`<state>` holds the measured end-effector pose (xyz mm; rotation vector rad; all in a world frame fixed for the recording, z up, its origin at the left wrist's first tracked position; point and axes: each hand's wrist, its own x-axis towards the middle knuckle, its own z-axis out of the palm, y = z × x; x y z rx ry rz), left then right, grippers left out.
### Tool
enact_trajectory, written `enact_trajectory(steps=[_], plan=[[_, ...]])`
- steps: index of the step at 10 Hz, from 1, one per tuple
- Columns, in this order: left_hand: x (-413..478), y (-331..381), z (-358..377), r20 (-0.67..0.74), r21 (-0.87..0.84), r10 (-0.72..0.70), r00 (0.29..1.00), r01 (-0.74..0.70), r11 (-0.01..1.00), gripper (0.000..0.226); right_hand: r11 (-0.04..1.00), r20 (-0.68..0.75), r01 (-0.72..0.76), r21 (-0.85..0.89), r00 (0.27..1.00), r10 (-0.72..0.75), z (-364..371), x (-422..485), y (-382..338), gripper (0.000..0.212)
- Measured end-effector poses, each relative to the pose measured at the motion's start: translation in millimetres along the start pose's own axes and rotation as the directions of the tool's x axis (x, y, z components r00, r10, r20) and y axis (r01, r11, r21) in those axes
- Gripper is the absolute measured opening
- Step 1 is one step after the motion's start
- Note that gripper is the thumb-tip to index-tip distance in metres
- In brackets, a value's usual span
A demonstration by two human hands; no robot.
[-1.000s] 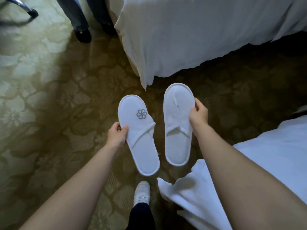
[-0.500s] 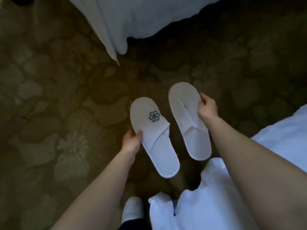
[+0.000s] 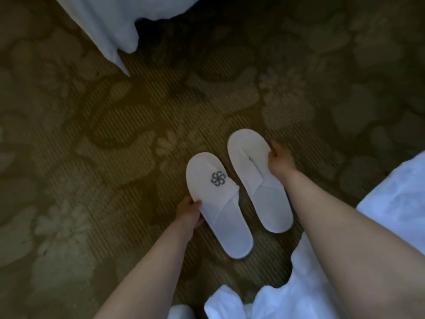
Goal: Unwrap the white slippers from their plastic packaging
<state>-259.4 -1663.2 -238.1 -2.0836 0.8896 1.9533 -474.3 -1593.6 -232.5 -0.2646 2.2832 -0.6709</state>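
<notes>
My left fingers [image 3: 192,204] pinch the side edge of the logo slipper [image 3: 218,203], and my right fingers [image 3: 274,153] clamp the side edge of the plain slipper [image 3: 257,178]. Both slippers sit side by side at frame centre, bare of plastic, above the patterned carpet [image 3: 115,146]. White bedding [image 3: 110,26] hangs upper left.

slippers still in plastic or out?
Out, as far as visible: both slippers, logo slipper and plain slipper, look bare, no wrap visible. Image blurry, so thin film can't be excluded.

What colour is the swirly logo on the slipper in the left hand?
Dark grey, a pinwheel-like logo on the white slipper, seen in the head view.
</notes>
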Motion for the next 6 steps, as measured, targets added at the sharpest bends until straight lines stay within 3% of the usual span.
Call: enact_trajectory(steps=[1,2,3,4,5,6], plan=[[-19,7,-6,-0.039,0.125,0.014,0.999,-0.009,0.992,0.041,0.998,0.043,-0.056,-0.003,0.997,0.056,-8,-17,-2,0.048],[-52,21,-18,-0.019,0.284,0.094,0.995,-0.084,0.955,0.017,0.989,0.068,-0.133,0.065,0.989,0.128,-24,-49,-11,0.045],[-93,39,-29,0.072,0.607,0.225,0.972,-0.222,0.763,0.028,0.982,0.124,-0.182,0.049,0.977,0.175,-46,-88,-23,0.042],[-149,62,-31,0.191,0.829,0.204,0.960,-0.269,0.490,0.035,0.975,0.241,-0.221,0.008,0.947,0.213,-79,-132,-41,0.037],[-218,87,-25,0.233,0.898,0.210,0.950,-0.293,0.328,0.034,0.979,0.316,-0.201,0.015,0.930,0.186,-121,-180,-64,0.033],[-286,109,-17,0.270,0.908,0.235,0.934,-0.329,0.262,0.035,0.977,0.314,-0.208,0.042,0.931,0.185,-166,-229,-83,0.034]])
